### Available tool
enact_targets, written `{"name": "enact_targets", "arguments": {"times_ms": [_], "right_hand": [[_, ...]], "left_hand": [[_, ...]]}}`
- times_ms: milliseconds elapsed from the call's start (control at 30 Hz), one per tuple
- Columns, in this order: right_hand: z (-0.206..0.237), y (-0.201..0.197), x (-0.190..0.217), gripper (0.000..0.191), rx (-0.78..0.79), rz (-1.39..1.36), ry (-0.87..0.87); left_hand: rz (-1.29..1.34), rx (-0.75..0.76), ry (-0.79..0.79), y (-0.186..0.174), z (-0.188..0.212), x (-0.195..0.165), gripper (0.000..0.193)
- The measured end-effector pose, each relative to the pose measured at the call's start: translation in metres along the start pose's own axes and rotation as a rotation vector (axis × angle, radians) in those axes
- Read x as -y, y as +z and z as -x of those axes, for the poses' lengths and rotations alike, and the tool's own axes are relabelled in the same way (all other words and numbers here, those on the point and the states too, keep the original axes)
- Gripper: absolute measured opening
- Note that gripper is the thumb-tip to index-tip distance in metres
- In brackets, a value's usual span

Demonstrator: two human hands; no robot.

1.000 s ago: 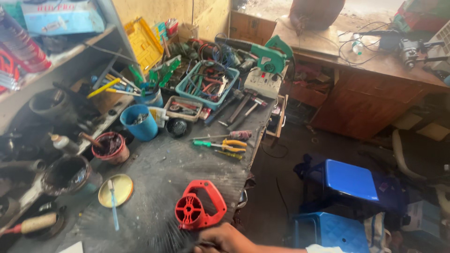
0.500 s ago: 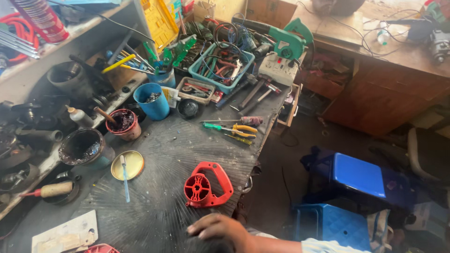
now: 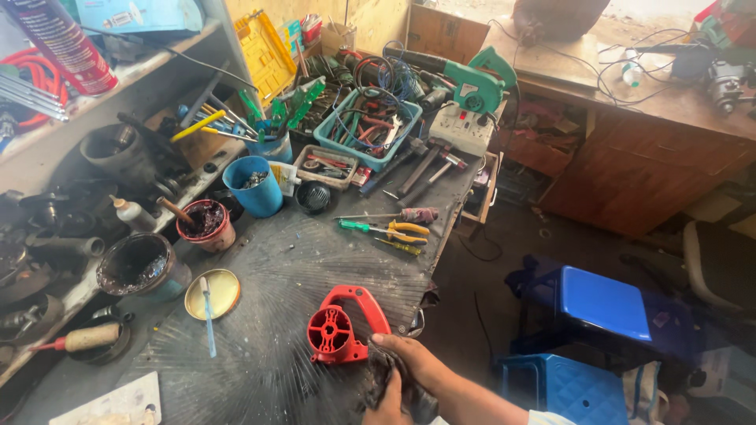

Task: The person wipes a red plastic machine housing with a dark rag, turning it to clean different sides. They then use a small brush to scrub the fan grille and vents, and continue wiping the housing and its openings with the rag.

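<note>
both hands are meeting at the near edge: right hand (image 3: 409,362) is touching the red housing (image 3: 340,329), left hand (image 3: 390,401) is clutching a dark rag (image 3: 378,370).

At the near edge of the dark bench (image 3: 315,260) both hands meet over a dark rag (image 3: 378,376). The right hand (image 3: 409,358) has its grip on the cloth, its thumb touching the lower edge of a red plastic housing (image 3: 340,329) that lies flat beside it. The left hand (image 3: 391,401) clutches the rag from below. Left of the housing sits a yellow lid (image 3: 219,290) with a pale brush (image 3: 206,313) across it. Farther back lie a few screwdrivers (image 3: 386,228), a blue cup (image 3: 256,187), a teal tray (image 3: 370,126) of tools and a green blower (image 3: 476,79). A blue stool (image 3: 602,299) stands on the floor to the right.
</note>
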State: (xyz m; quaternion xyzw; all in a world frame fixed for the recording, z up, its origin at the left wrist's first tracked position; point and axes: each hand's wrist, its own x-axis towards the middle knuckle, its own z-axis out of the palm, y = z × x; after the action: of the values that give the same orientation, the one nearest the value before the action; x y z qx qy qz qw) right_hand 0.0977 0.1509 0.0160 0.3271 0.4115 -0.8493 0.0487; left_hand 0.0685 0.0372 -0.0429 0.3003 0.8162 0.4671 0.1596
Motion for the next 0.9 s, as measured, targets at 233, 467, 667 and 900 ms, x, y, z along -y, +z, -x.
{"name": "enact_targets", "arguments": {"times_ms": [233,467,667,900], "right_hand": [[0.005,-0.018,-0.026,0.03,0.066,0.36,-0.101],[0.019,-0.017,-0.053,0.076,0.48,-0.12,0.113],[0.038,0.007,-0.041,0.1,0.925,-0.026,-0.009],[0.035,-0.002,-0.003,0.089,0.817,0.009,-0.169]], "left_hand": [[-0.279,0.061,0.172,-0.065,0.035,0.028,0.033],[0.068,-0.197,0.475,-0.079,0.044,0.03,0.051],[0.263,-0.188,-0.138,-0.079,0.05,0.056,0.044],[0.409,-0.371,-0.393,-0.113,0.006,0.111,0.04]]}}
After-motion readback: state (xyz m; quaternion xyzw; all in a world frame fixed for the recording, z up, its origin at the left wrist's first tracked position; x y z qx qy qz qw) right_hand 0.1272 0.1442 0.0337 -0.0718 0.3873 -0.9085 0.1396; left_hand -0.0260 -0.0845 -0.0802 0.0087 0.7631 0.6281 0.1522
